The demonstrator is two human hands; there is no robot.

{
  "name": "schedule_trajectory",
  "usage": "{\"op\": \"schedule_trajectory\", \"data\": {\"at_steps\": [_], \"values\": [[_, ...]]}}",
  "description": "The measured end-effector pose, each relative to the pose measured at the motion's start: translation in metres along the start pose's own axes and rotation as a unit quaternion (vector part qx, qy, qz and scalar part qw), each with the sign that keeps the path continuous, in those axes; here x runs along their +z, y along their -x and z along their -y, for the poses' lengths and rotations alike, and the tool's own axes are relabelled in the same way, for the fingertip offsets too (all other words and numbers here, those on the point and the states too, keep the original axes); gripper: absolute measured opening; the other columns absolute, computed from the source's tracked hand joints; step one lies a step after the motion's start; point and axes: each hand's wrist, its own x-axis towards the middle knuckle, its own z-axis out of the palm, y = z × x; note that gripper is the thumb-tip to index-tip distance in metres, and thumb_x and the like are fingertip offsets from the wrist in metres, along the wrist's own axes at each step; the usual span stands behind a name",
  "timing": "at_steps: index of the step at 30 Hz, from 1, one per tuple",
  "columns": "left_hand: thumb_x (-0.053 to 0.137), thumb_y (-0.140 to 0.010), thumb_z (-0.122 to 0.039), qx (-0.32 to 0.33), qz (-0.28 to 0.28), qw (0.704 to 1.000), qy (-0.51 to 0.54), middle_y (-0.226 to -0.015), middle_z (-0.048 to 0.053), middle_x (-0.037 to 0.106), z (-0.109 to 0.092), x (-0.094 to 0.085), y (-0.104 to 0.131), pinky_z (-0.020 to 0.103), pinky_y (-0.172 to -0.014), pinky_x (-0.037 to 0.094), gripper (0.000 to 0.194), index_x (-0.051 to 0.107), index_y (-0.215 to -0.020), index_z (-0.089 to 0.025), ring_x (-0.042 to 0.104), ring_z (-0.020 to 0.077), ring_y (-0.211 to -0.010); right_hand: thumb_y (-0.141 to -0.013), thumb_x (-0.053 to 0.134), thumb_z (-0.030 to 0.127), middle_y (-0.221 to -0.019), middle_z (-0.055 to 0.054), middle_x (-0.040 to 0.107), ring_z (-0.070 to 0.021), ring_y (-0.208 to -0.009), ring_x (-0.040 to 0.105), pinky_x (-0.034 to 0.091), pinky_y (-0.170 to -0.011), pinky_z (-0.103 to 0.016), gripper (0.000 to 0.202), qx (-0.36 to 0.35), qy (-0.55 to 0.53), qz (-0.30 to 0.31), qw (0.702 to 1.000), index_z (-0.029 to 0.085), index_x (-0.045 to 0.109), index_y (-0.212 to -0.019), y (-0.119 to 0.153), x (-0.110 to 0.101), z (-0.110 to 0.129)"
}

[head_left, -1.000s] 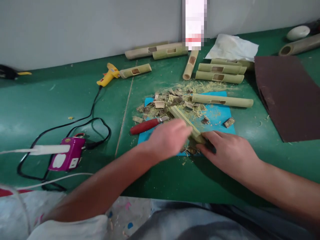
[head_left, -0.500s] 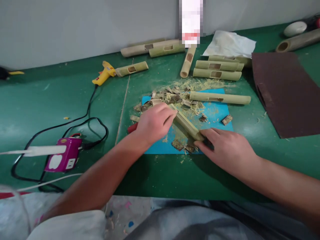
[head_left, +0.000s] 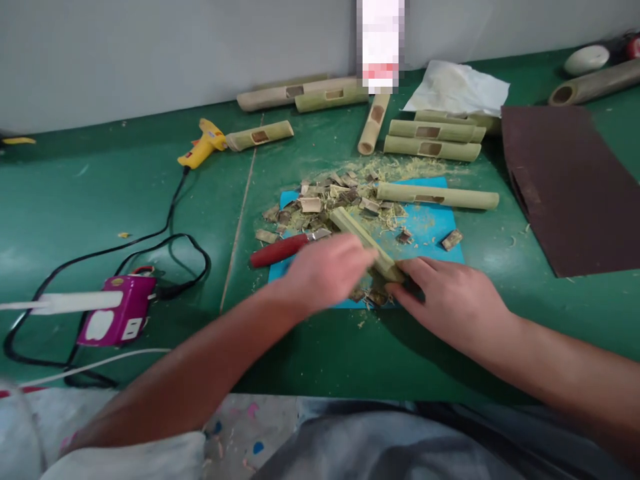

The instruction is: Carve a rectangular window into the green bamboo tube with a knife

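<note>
A pale green bamboo tube (head_left: pixel 367 235) lies slanted over a blue sheet (head_left: pixel 425 230), its near end gripped by my right hand (head_left: pixel 450 293). My left hand (head_left: pixel 333 270), smeared by motion, has its fingers pressed together against the tube's side near the middle. Whatever those fingers may pinch is hidden. Just left of them rests a red-handled knife (head_left: pixel 280 251), its short blade pointing right. Bamboo offcuts (head_left: pixel 333 193) and shavings are heaped beyond the tube, and a few more pieces lie under and beside it.
Another notched bamboo tube (head_left: pixel 440 196) lies behind; several more (head_left: pixel 433 148) line the back. A yellow glue gun (head_left: pixel 203 143) sits left, its black cord running to a purple power adapter (head_left: pixel 120 310). A dark brown sheet (head_left: pixel 570 193) covers the right; white tissue (head_left: pixel 455 87) lies behind.
My left hand has slid down along the tube, from its far end toward my right hand, uncovering the red-handled knife. My right hand keeps its hold. The view has shifted slightly.
</note>
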Motion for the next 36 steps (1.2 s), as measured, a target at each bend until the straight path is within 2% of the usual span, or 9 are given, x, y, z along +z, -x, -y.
{"op": "schedule_trajectory", "data": {"at_steps": [3,7,12,17,21,25,30,34,36], "values": [[0.047,-0.099,-0.025,-0.084,-0.081,0.99,-0.074,-0.08,0.004,0.063,0.006,-0.002,-0.001,0.025,-0.065,0.044,0.026,0.068,-0.087,-0.014,0.057,0.0136,-0.073,-0.088,0.06,0.037,-0.076,-0.002,0.073,-0.0142,-0.054,0.056,0.024,-0.051,-0.03,0.022,0.006,0.0,-0.005,1.0,0.019,0.072,-0.088,0.001,0.002,0.0],[0.041,-0.1,-0.022,0.013,0.013,0.998,-0.056,-0.071,0.001,0.06,0.002,-0.004,0.001,0.024,-0.059,0.041,0.03,0.069,-0.091,-0.017,0.055,0.0131,-0.066,-0.088,0.059,0.035,-0.076,-0.002,0.073,-0.0143,-0.054,0.057,0.025,-0.051,-0.03,0.021,-0.01,-0.004,-0.007,1.0,0.018,0.071,-0.087,0.001,0.002,0.0],[0.045,-0.1,-0.025,-0.079,-0.074,0.991,-0.085,-0.077,0.005,0.063,0.003,-0.004,0.0,0.025,-0.065,0.045,0.03,0.068,-0.085,-0.014,0.057,0.0139,-0.072,-0.087,0.059,0.037,-0.073,-0.002,0.072,-0.0142,-0.054,0.056,0.024,-0.05,-0.03,0.022,0.012,-0.001,0.006,1.0,0.019,0.071,-0.086,0.0,0.0,0.0],[0.04,-0.101,-0.024,0.021,0.015,0.999,-0.026,-0.075,0.002,0.062,0.0,-0.004,0.0,0.025,-0.063,0.044,0.03,0.068,-0.091,-0.017,0.056,0.0131,-0.069,-0.087,0.06,0.035,-0.074,-0.003,0.072,-0.0137,-0.054,0.055,0.024,-0.051,-0.03,0.02,0.002,-0.007,0.003,1.0,0.019,0.071,-0.087,-0.001,-0.001,0.0],[0.046,-0.099,-0.024,-0.093,-0.067,0.989,-0.091,-0.075,0.004,0.061,0.003,-0.007,-0.001,0.026,-0.064,0.043,0.028,0.067,-0.083,-0.015,0.056,0.0142,-0.071,-0.087,0.06,0.038,-0.074,-0.002,0.072,-0.0136,-0.054,0.055,0.023,-0.051,-0.03,0.022,0.015,-0.006,0.007,1.0,0.019,0.071,-0.086,-0.001,0.0,0.0],[0.044,-0.1,-0.024,0.011,0.027,0.999,-0.037,-0.072,0.002,0.06,-0.005,-0.006,0.0,0.025,-0.059,0.041,0.029,0.068,-0.084,-0.017,0.055,0.0139,-0.066,-0.088,0.058,0.036,-0.073,-0.002,0.071,-0.0141,-0.054,0.055,0.024,-0.051,-0.03,0.021,0.003,-0.007,0.009,1.0,0.019,0.07,-0.086,0.0,0.0,0.0],[0.046,-0.099,-0.024,-0.085,-0.068,0.989,-0.096,-0.078,0.006,0.062,0.002,-0.004,0.003,0.026,-0.063,0.044,0.027,0.069,-0.088,-0.014,0.058,0.0159,-0.073,-0.089,0.056,0.038,-0.075,-0.002,0.071,-0.014,-0.055,0.056,0.024,-0.052,-0.031,0.023,0.016,-0.002,0.025,1.0,0.019,0.069,-0.087,0.001,-0.001,0.001],[0.04,-0.101,-0.023,0.004,0.033,0.999,-0.024,-0.074,0.003,0.061,-0.003,-0.002,0.003,0.025,-0.06,0.043,0.031,0.068,-0.092,-0.016,0.055,0.0144,-0.067,-0.09,0.055,0.037,-0.073,-0.002,0.07,-0.0135,-0.055,0.055,0.024,-0.052,-0.03,0.023,0.008,-0.008,0.031,0.999,0.019,0.069,-0.088,0.0,-0.002,0.001],[0.041,-0.101,-0.023,0.008,0.008,1.0,-0.007,-0.075,0.003,0.061,-0.005,-0.002,0.001,0.024,-0.062,0.043,0.029,0.068,-0.094,-0.015,0.056,0.014,-0.07,-0.09,0.055,0.038,-0.074,-0.002,0.071,-0.0132,-0.054,0.055,0.024,-0.052,-0.03,0.024,0.016,-0.009,0.033,0.999,0.019,0.069,-0.087,0.0,-0.002,0.001]]}}
